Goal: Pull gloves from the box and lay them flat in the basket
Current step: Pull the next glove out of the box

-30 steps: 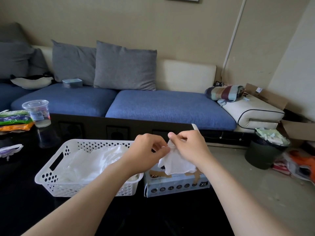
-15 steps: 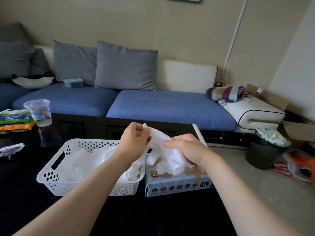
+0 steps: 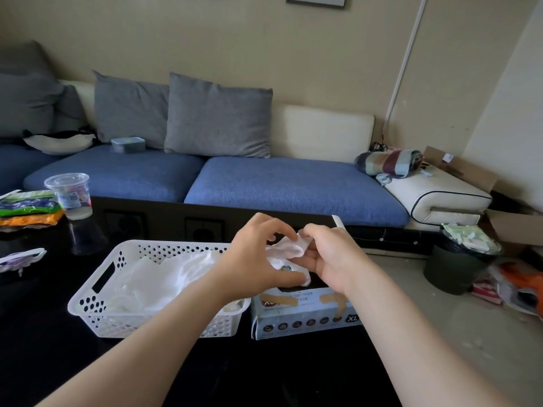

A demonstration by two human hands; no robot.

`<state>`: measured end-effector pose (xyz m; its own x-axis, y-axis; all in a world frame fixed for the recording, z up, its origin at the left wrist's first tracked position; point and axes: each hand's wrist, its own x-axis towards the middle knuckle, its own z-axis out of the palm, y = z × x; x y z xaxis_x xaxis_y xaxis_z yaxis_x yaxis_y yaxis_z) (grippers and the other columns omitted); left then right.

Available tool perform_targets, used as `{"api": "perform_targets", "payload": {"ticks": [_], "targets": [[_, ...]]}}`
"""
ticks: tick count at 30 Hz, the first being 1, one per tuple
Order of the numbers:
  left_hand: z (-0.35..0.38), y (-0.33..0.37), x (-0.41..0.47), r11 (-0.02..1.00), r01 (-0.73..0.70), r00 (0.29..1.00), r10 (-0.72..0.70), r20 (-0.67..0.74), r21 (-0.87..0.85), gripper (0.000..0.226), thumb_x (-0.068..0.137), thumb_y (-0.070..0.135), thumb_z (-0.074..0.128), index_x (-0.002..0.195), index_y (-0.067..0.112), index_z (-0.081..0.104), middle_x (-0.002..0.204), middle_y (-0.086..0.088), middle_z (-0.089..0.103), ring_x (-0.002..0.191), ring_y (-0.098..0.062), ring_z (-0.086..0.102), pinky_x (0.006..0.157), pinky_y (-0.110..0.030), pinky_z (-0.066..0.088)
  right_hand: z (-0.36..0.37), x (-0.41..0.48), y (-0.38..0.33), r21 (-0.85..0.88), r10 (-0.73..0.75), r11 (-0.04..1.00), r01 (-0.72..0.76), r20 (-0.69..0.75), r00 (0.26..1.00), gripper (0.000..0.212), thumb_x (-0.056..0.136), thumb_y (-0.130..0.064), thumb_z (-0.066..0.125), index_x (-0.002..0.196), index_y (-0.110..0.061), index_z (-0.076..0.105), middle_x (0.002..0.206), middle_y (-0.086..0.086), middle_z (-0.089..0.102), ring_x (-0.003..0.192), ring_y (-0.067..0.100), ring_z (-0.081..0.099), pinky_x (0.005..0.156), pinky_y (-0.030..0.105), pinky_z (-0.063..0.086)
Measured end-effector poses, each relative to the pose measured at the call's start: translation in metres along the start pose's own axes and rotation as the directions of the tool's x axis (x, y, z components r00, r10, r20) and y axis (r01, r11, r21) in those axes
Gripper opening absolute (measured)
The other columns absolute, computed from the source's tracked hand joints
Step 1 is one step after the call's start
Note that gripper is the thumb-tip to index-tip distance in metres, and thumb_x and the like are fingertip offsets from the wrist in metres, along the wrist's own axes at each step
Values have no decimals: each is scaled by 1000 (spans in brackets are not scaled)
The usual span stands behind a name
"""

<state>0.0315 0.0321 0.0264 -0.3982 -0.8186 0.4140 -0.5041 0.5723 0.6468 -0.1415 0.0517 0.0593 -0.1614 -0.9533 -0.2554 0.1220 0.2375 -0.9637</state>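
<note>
My left hand [image 3: 258, 255] and right hand [image 3: 333, 261] pinch one glove [image 3: 289, 249].
Forearms converge in front of me; both sets of curled fingers grip the crumpled white glove just above the box [image 3: 305, 321], with the basket [image 3: 88, 304] just left of it.

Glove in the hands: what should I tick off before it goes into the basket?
1. Left hand and right hand both grip the glove: ok.
2. Glove clear of the box: cannot tell.
3. Glove spread flat: not ok, it is bunched.
4. Basket beside the box, top open: ok.
5. Room on the pile in the basket: ok.
</note>
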Motion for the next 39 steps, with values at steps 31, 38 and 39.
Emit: {"api": "perform_targets", "payload": {"ticks": [31,38,39], "targets": [[-10,11,12,913,107,913,-247,-324,-395,21,105,30,61,90,16,67,79,-1,67,70,-8,58,65,-30,48,-2,-8,4,-541,-417,719,437,168,893,10,87,-10,69,79,-5,66,58,-12,54,54,3,47,54,17,38],[-32,4,5,852,159,843,-380,-381,-499,26,104,34,60,89,14,63,71,5,59,65,-9,53,62,-30,45,-3,-5,5,-340,-213,890,304,280,936,25,97,-23,76,74,-12,75,73,3,72,64,16,66,54,23,47],[-35,3,4,829,172,827,-415,-379,-532,26,104,35,59,89,14,62,73,6,60,65,-8,55,62,-29,45,-4,-6,4,-294,-179,917,270,301,937,29,97,-25,76,71,-13,75,74,6,72,65,19,68,57,24,49]]}}
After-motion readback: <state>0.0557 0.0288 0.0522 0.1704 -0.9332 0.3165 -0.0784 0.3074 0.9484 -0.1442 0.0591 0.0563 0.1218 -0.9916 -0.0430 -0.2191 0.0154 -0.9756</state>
